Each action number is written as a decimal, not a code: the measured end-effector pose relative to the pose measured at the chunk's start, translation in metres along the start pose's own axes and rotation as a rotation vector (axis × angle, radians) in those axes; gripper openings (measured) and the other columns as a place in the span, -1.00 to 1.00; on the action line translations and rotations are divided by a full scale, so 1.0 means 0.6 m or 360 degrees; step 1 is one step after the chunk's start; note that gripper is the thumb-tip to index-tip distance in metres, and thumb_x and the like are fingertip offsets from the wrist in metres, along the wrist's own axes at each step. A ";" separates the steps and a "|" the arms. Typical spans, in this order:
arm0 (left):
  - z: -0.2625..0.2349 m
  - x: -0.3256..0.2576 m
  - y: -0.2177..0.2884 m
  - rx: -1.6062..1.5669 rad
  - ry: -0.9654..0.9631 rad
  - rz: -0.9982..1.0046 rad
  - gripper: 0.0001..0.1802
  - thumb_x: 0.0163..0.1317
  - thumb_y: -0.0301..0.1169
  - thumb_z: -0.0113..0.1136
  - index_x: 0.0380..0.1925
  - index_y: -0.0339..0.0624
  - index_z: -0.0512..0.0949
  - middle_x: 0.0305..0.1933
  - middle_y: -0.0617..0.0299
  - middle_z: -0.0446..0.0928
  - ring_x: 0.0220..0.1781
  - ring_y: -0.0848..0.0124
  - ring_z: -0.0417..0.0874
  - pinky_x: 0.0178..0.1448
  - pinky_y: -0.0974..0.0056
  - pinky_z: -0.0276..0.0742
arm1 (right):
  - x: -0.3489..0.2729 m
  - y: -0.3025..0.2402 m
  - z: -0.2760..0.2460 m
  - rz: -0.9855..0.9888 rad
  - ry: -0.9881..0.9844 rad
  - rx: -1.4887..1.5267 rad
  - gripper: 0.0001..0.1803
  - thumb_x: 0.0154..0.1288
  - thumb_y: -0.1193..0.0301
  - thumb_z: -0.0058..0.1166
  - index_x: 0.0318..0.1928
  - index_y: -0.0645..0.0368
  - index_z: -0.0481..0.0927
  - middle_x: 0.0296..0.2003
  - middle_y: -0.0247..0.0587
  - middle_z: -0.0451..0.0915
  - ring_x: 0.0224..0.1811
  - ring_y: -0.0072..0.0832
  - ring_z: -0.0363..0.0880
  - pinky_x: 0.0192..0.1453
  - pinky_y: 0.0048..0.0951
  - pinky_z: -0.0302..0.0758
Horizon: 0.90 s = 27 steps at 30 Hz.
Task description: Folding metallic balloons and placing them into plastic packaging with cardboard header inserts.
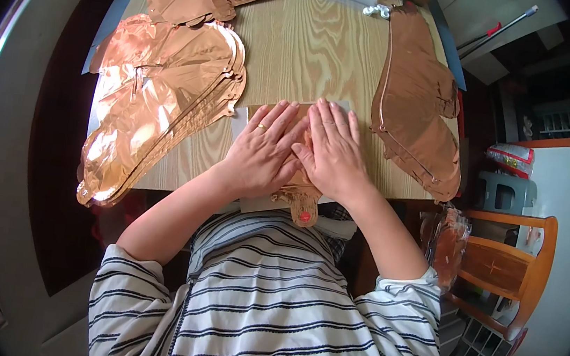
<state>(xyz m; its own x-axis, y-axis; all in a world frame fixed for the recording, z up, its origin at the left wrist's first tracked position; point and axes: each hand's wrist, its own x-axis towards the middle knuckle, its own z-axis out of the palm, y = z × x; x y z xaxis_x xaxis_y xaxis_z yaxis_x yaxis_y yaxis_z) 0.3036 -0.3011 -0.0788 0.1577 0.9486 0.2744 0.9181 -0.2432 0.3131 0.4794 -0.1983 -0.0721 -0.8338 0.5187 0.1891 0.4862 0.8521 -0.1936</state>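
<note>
Hands: 2, left hand (260, 150) and right hand (333, 152), flat, fingers spread, gripping nothing, pressing 1 folded foil balloon (300, 197).
Foil stacks: 2, left stack (162, 86), right stack (417, 101).
Worktop (314, 48): 1.

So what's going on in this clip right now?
A person presses both palms flat on a folded rose-gold foil balloon at the near edge of a wooden table. The left hand and right hand lie side by side, touching. Stacks of flat foil balloons sit to the left and right.
</note>
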 end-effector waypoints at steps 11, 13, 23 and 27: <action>-0.035 -0.041 -0.002 0.0178 -0.0034 -0.0221 -0.23 0.46 -0.04 -0.07 0.49 -0.36 0.19 0.60 -0.14 0.12 0.66 0.01 0.07 0.67 -0.08 -0.20 | -0.004 -0.002 -0.009 0.0040 -0.0167 -0.0039 -0.11 0.50 -0.08 -0.10 0.52 0.40 0.12 0.56 0.19 0.05 0.64 0.01 -0.05 0.66 0.14 -0.22; -0.036 -0.047 -0.002 0.0169 -0.0025 -0.0274 -0.23 0.47 -0.03 -0.07 0.50 -0.37 0.18 0.61 -0.13 0.12 0.66 0.02 0.07 0.68 -0.07 -0.22 | -0.003 -0.001 -0.008 0.0030 -0.0155 -0.0020 -0.10 0.49 -0.08 -0.09 0.52 0.41 0.12 0.56 0.20 0.05 0.64 0.01 -0.06 0.66 0.14 -0.22; -0.070 -0.056 -0.059 -0.0262 -0.0157 -0.0172 -0.34 0.47 -0.25 0.02 0.50 -0.25 0.21 0.60 -0.09 0.16 0.65 0.04 0.11 0.66 -0.05 -0.07 | -0.004 0.009 -0.002 0.0047 -0.0180 0.0006 -0.11 0.55 -0.15 -0.22 0.56 0.31 0.07 0.59 0.10 0.00 0.66 -0.03 -0.12 0.67 0.09 -0.26; -0.070 -0.057 -0.060 -0.0166 -0.0135 -0.0120 -0.37 0.43 -0.32 0.09 0.46 -0.23 0.28 0.57 -0.06 0.21 0.62 0.03 0.17 0.65 -0.06 0.01 | 0.001 0.014 -0.007 0.0052 -0.0231 0.0049 -0.11 0.55 -0.16 -0.25 0.57 0.26 0.04 0.60 0.05 -0.02 0.67 -0.06 -0.16 0.67 0.08 -0.30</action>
<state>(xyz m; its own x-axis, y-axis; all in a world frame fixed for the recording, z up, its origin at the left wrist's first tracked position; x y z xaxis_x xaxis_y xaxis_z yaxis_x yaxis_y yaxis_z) 0.2499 -0.3331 -0.0614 0.1240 0.9776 0.1701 0.8864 -0.1862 0.4238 0.4844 -0.1905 -0.0700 -0.8476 0.5290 0.0414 0.5076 0.8311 -0.2271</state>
